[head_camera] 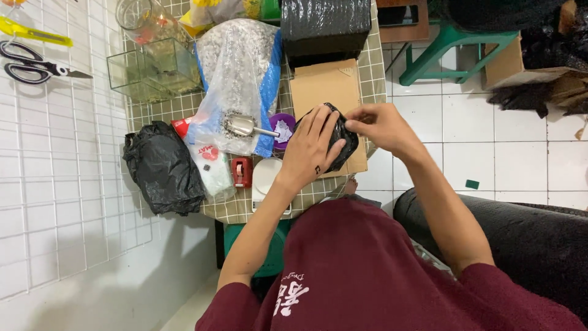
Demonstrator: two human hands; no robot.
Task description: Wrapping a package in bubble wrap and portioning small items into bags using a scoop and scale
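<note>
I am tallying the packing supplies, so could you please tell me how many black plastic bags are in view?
3: a small one held between the left hand and right hand; a crumpled one at the table's left edge; a large one at its far end. Others may be hidden.

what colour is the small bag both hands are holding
Black, a glossy plastic bag held between left hand and right hand; head view.

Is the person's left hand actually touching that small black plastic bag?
Touching. The head view shows the left hand laid flat over the small black bag, fingers wrapped across its top, while the right hand pinches its upper edge.
</note>
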